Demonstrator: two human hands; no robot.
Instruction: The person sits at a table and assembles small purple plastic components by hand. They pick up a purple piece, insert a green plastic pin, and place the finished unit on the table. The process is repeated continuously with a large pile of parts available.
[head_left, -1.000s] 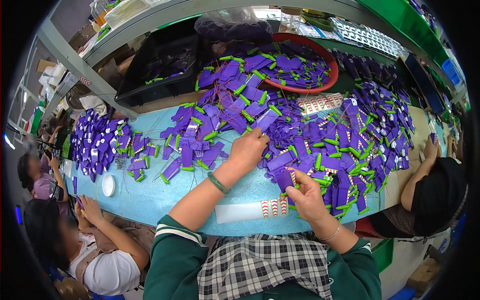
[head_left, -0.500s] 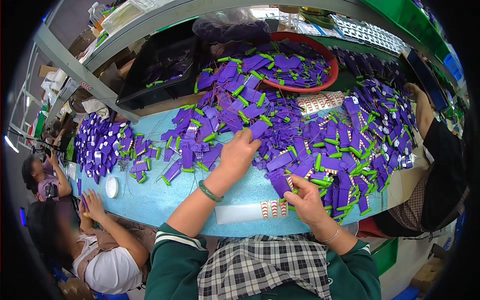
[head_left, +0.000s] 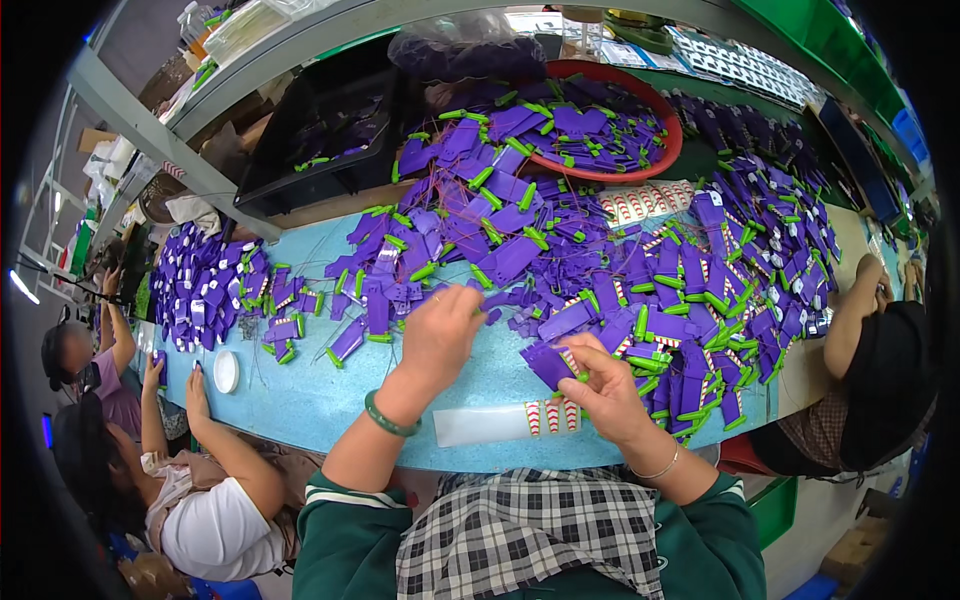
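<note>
My right hand (head_left: 607,393) pinches a flat purple plastic piece (head_left: 546,366) with a green end and a red-and-white striped sticker along its edge. It is raised a little over the near edge of the heap. My left hand (head_left: 440,338) hovers left of it, above the blue tabletop, fingers curled together; whether anything small is between the fingertips is hidden. Below both hands lies a pale sticker backing strip (head_left: 480,426), with a few red-and-white chevron stickers (head_left: 551,416) at its right end. Ahead spreads a heap of similar purple pieces with green ends (head_left: 655,328) and thin wires.
A red basin (head_left: 672,140) of purple pieces stands at the back, beside a black bin (head_left: 262,190). Another sticker sheet (head_left: 650,203) lies by the heap. A round white tub (head_left: 226,371) sits left. Co-workers sit at both sides. A metal shelf post (head_left: 165,150) rises back left.
My left hand has drawn back toward me and left, away from a purple piece that now lies on the heap. My right hand still holds its piece, shifted slightly left.
</note>
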